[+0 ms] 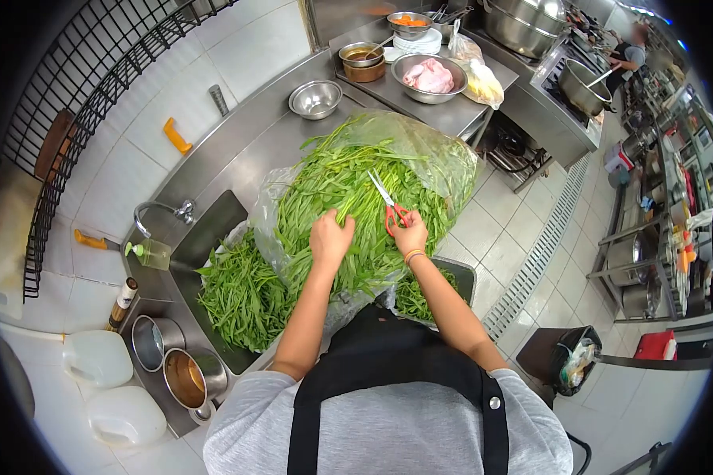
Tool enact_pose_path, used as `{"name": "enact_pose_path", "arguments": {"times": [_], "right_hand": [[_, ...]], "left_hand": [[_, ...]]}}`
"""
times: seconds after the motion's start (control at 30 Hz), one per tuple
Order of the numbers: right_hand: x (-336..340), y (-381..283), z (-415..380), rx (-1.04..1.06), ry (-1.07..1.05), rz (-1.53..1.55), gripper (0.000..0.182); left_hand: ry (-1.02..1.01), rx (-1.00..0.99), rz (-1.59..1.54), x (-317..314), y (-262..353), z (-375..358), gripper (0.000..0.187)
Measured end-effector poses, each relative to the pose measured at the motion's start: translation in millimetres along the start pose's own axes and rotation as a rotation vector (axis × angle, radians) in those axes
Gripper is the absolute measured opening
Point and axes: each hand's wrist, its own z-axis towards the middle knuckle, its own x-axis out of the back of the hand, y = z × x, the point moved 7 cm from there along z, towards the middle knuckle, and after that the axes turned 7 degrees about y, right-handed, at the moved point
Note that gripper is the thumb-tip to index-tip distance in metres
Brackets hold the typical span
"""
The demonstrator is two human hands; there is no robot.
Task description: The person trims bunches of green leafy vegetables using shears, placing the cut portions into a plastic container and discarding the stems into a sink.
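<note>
My left hand [332,237] is closed around a bunch of long green stems at the near side of a big heap of leafy greens [313,194]. In my right hand [409,233] is a pair of scissors [390,207] with red handles, its blades pointing away from me over the heap. The heap lies in and on a clear plastic bag [451,154]. More cut greens [242,297] fill the sink [184,261] on my left. Close to my body on the right, a smaller pile of greens [420,299] sits in a dark container.
Behind the heap stand a steel bowl [315,100] and a bowl of raw meat [429,77]. A faucet [154,210] and soap bottle [150,253] edge the sink. Steel pots [188,376] are front left, a bin [554,358] right. A person [630,57] stands far off.
</note>
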Motion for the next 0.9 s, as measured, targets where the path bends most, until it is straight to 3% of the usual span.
{"name": "enact_pose_path", "arguments": {"times": [0.07, 0.17, 0.2, 0.27, 0.3, 0.33, 0.4, 0.47, 0.53, 0.6, 0.67, 0.73, 0.8, 0.9], "right_hand": [[6, 6, -7, -0.082, -0.042, -0.053, 0.027], [9, 5, -16, -0.063, -0.061, 0.462, 0.027], [17, -10, -22, -0.064, -0.067, 0.462, 0.027], [14, -13, -41, -0.465, -0.225, 0.729, 0.027], [13, -7, -45, -0.509, -0.348, 0.751, 0.026], [19, 6, -44, -0.510, -0.344, 0.750, 0.026], [35, 2, -38, -0.100, -0.385, 0.665, 0.028], [66, 3, -42, -0.090, -0.304, 0.613, 0.029], [106, 20, -43, -0.010, -0.187, 0.419, 0.028], [133, 56, -53, -0.037, -0.174, 0.303, 0.027], [155, 100, -61, -0.056, -0.158, 0.190, 0.027], [171, 138, -67, -0.177, -0.116, -0.167, 0.029], [173, 131, -74, -0.234, -0.111, -0.049, 0.031], [164, 117, -83, -0.286, -0.157, 0.131, 0.031]], "left_hand": [[-0.021, 0.002, -0.008, 10, 4, -18, 0.035], [-0.160, 0.027, -0.075, 7, 11, -48, 0.030], [-0.157, 0.031, -0.073, 5, 14, -57, 0.030], [-0.214, -0.082, -0.161, -3, 31, -79, 0.026], [-0.218, -0.081, -0.162, -9, 30, -88, 0.026], [-0.273, -0.176, -0.184, -20, 35, -98, 0.027], [-0.324, -0.275, -0.210, -28, 43, -101, 0.028], [-0.336, -0.176, -0.153, -24, 44, -87, 0.032], [-0.222, -0.111, -0.090, -27, 28, -63, 0.035], [-0.081, -0.100, -0.027, -28, 14, -38, 0.034], [-0.102, -0.051, 0.036, -30, 9, -21, 0.032], [-0.152, -0.046, 0.134, -41, -3, -13, 0.040], [-0.162, -0.080, 0.100, -49, -19, -3, 0.042], [-0.088, -0.110, -0.217, -35, -28, 11, 0.033]]}}
